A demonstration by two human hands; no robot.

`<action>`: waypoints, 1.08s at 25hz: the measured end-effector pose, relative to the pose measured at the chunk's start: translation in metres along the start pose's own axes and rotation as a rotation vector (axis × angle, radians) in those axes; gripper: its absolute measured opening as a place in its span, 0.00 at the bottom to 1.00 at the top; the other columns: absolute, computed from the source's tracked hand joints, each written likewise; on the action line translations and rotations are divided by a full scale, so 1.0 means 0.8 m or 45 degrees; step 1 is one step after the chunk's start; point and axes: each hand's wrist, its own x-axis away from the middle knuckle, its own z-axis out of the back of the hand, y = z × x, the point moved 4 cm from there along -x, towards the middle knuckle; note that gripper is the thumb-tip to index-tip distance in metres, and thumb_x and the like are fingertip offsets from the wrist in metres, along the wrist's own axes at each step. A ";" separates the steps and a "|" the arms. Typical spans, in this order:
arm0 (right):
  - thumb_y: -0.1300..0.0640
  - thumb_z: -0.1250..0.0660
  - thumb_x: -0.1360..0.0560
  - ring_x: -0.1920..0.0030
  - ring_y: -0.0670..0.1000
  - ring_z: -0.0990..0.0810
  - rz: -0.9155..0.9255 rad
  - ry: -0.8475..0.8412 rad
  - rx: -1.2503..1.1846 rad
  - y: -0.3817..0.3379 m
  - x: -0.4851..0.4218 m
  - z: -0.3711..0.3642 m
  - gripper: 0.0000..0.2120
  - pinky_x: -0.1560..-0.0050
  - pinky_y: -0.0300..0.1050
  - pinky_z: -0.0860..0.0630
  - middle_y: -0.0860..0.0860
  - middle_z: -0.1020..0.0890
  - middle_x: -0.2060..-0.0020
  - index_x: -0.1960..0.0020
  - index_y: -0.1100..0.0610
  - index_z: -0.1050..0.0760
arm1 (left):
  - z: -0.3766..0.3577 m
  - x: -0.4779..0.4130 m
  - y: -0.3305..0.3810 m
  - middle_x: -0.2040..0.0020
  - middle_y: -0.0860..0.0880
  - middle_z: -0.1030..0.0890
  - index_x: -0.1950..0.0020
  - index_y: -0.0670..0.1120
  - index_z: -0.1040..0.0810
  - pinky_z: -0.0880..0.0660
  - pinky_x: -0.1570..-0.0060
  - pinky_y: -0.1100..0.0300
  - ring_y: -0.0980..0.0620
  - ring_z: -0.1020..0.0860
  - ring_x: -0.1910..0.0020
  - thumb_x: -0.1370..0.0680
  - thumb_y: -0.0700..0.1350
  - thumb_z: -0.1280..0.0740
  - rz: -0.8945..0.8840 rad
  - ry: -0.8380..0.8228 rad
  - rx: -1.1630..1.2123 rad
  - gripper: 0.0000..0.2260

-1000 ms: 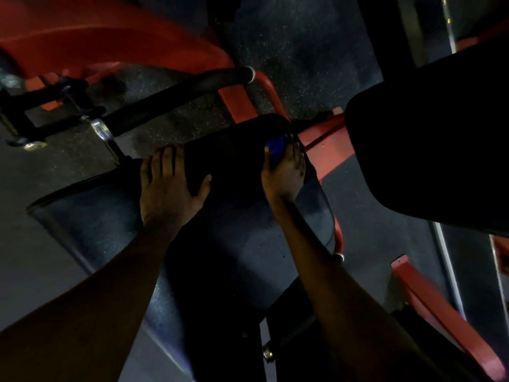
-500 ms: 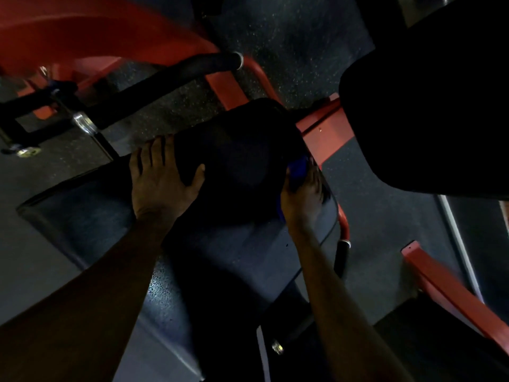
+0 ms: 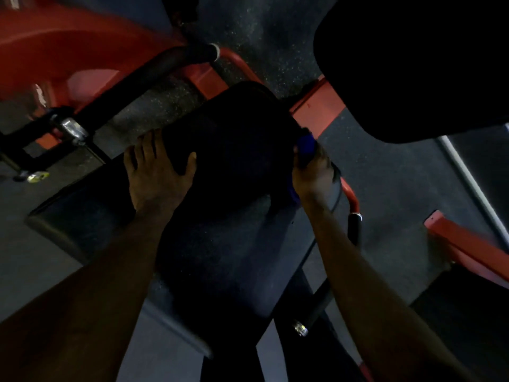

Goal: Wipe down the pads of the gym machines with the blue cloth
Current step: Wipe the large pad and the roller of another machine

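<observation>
A dark seat pad [image 3: 225, 244] of a red-framed gym machine fills the middle of the view. My left hand [image 3: 157, 175] lies flat on the pad's left part, fingers spread, holding nothing. My right hand [image 3: 312, 175] grips the blue cloth [image 3: 307, 146] and presses it against the pad's right edge. Only a bit of the cloth shows above the fingers, and another bit below the wrist. A second black pad [image 3: 413, 64] looms at the upper right.
Red frame tubes [image 3: 316, 108] run behind the seat and at the right [image 3: 468, 244]. A black foam roller bar [image 3: 148, 75] crosses the upper left. A black handle [image 3: 354, 230] hangs beside the seat's right edge. Speckled dark floor [image 3: 399, 188] lies around.
My right hand has slid with the cloth from the top of the pad rightwards to its right edge. My left hand has stayed planted on the pad.
</observation>
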 end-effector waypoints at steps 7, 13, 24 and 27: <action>0.48 0.33 0.23 0.34 0.58 0.23 -0.090 0.018 -0.094 0.055 0.064 0.016 0.26 0.34 0.56 0.26 0.56 0.21 0.35 0.29 0.59 0.28 | -0.002 0.003 0.011 0.23 0.40 0.35 0.22 0.40 0.39 0.46 0.23 0.44 0.40 0.37 0.24 0.19 0.65 0.43 -0.347 0.049 0.110 0.36; 0.49 0.34 0.25 0.46 0.54 0.19 -0.379 0.064 -0.263 0.073 0.064 0.038 0.18 0.43 0.57 0.22 0.51 0.18 0.46 0.38 0.54 0.25 | -0.001 0.004 0.012 0.24 0.38 0.35 0.22 0.41 0.40 0.45 0.25 0.42 0.38 0.37 0.25 0.21 0.65 0.40 -0.341 0.064 0.142 0.37; 0.49 0.34 0.22 0.41 0.57 0.20 -0.917 0.106 -0.361 0.094 0.091 0.045 0.21 0.37 0.54 0.25 0.52 0.18 0.41 0.31 0.52 0.28 | 0.001 0.004 0.015 0.23 0.36 0.36 0.21 0.41 0.41 0.47 0.23 0.42 0.37 0.39 0.24 0.20 0.64 0.39 -0.323 0.078 0.134 0.37; 0.48 0.35 0.23 0.41 0.49 0.21 -0.756 0.037 -0.485 0.081 0.146 0.044 0.24 0.36 0.50 0.27 0.48 0.20 0.39 0.28 0.50 0.31 | 0.002 0.003 0.016 0.23 0.36 0.37 0.21 0.42 0.41 0.49 0.23 0.42 0.37 0.39 0.23 0.21 0.64 0.39 -0.296 0.049 0.153 0.37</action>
